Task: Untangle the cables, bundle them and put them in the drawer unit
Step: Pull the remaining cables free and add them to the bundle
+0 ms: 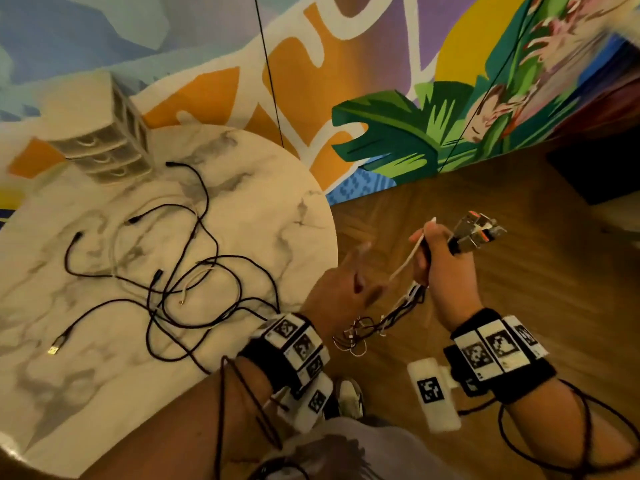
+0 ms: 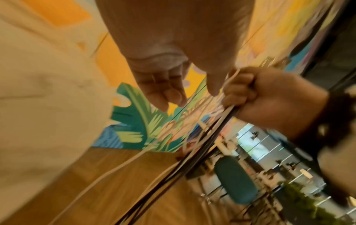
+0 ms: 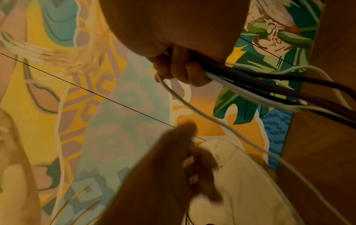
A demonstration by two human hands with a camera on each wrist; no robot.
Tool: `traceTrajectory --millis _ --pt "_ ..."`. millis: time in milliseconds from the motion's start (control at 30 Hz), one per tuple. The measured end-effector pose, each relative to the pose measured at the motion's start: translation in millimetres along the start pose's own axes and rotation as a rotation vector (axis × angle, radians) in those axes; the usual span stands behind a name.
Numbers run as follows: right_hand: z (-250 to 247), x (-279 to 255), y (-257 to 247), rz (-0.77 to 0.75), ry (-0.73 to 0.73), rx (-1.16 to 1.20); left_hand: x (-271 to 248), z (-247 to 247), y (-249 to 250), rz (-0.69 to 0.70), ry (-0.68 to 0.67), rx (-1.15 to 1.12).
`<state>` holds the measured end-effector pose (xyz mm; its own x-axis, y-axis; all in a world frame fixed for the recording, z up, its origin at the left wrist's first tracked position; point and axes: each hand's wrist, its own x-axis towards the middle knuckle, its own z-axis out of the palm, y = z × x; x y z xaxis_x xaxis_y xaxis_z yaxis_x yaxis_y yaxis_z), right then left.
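My right hand (image 1: 433,252) is held over the floor to the right of the table and grips a bundle of white and black cables (image 1: 405,303). Their metal connectors (image 1: 476,230) stick out above the fist. The wrist view shows the fingers (image 3: 179,68) curled round the strands (image 3: 269,91). My left hand (image 1: 356,271) hovers just left of the bundle with its fingers (image 2: 163,91) relaxed, holding nothing. More black and white cables (image 1: 180,271) lie tangled on the marble table (image 1: 277,202). The drawer unit (image 1: 104,150) stands at the table's far left, its drawers closed.
A gold-tipped USB plug (image 1: 57,344) lies near the table's front left. Wooden floor (image 1: 519,271) spreads to the right, with a painted wall (image 1: 381,81) behind. A dark block (image 1: 595,171) sits on the floor at far right. My shoe (image 1: 349,396) shows below the hands.
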<state>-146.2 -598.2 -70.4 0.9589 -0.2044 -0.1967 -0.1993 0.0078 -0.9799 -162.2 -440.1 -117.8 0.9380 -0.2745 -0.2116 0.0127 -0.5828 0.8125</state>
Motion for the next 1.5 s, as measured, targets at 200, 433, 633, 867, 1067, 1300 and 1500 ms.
traceTrajectory --millis 200,433,633,867,1067,1300,1500 --pt "-21.9 5.5 -4.6 -0.019 -0.009 -0.086 55.7 -1.5 26.6 0.222 -0.132 -0.084" --pt "-45.4 7.9 -7.0 -0.001 0.007 -0.033 67.5 6.1 -28.5 -0.204 -0.011 0.427" --pt "-39.2 13.1 -24.2 -0.134 -0.014 -0.060 50.5 4.9 34.6 0.392 0.004 -0.026" --pt "-29.1 23.8 -38.1 -0.254 -0.191 -0.195 53.2 6.0 100.5 0.186 -0.324 -0.517" --pt "-36.9 21.8 -25.1 -0.080 -0.467 -0.030 50.6 -2.1 109.1 0.073 -0.269 -0.668" --pt "-20.8 14.7 40.9 -0.008 -0.535 -0.289 45.9 -36.1 140.4 0.155 -0.185 -0.420" --pt "-34.3 33.8 107.4 0.274 -0.185 -0.555 46.1 -65.6 164.6 0.447 0.035 0.089"
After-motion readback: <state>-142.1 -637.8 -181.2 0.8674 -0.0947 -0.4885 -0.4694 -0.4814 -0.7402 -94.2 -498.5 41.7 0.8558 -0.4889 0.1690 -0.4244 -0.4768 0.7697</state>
